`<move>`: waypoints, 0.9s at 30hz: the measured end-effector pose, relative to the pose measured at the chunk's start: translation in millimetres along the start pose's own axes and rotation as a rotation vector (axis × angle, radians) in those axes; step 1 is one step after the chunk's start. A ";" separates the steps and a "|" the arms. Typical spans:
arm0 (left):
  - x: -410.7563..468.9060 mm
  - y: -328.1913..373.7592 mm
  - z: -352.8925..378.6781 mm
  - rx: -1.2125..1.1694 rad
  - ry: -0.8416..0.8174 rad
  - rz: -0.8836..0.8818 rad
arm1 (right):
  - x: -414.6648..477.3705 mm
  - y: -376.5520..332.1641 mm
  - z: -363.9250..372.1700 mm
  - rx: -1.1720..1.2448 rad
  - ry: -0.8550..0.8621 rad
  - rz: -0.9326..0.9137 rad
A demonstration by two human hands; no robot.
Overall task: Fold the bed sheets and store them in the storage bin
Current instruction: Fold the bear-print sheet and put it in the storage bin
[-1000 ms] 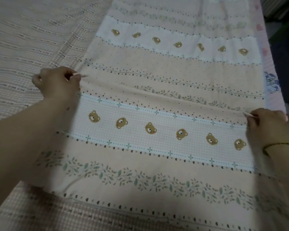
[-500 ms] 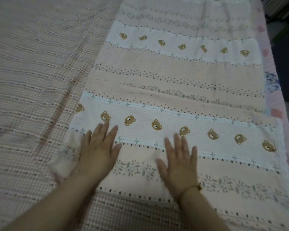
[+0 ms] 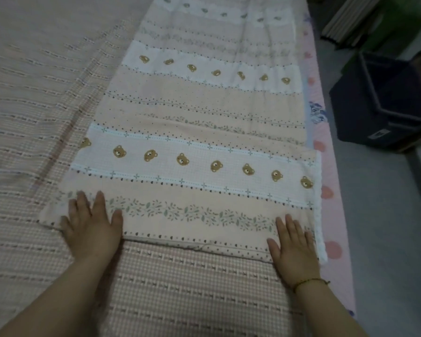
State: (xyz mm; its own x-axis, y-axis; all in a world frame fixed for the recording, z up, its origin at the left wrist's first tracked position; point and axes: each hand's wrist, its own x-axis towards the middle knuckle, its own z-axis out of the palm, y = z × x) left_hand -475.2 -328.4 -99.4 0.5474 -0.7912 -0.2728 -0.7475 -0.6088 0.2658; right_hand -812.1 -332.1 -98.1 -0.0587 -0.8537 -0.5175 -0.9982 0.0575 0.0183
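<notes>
I'm counting one bear-print bed sheet (image 3: 204, 147) lying along the bed's (image 3: 180, 293) right edge, and one dark storage bin (image 3: 384, 105).

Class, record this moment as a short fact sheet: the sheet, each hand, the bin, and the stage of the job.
sheet: bear-print bed sheet, a long strip on the checked bed cover, near end doubled over
left hand: flat, fingers straight, pressing the sheet's near left corner
right hand: flat on the near right corner; bracelet at the wrist
bin: dark storage bin, open-topped, on the floor right of the bed
stage: folding unfinished; sheet not yet binned
</notes>
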 end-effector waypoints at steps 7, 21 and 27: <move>-102.0 74.1 56.0 -0.103 -0.001 0.055 | 6.4 69.5 -4.9 -0.067 -0.041 -0.344; -151.6 147.2 132.2 -0.251 0.185 -0.311 | 55.9 125.8 -1.3 -0.110 -0.165 -0.894; -149.8 147.6 122.7 -0.378 0.182 -0.375 | 56.4 123.4 -18.3 -0.244 -0.180 -0.917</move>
State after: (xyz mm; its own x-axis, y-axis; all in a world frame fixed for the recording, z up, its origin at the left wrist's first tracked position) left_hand -713.7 -292.6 -132.7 0.8308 -0.4935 -0.2573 -0.3206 -0.8023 0.5035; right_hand -938.8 -382.6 -109.3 0.7281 -0.4195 -0.5421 -0.6313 -0.7186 -0.2917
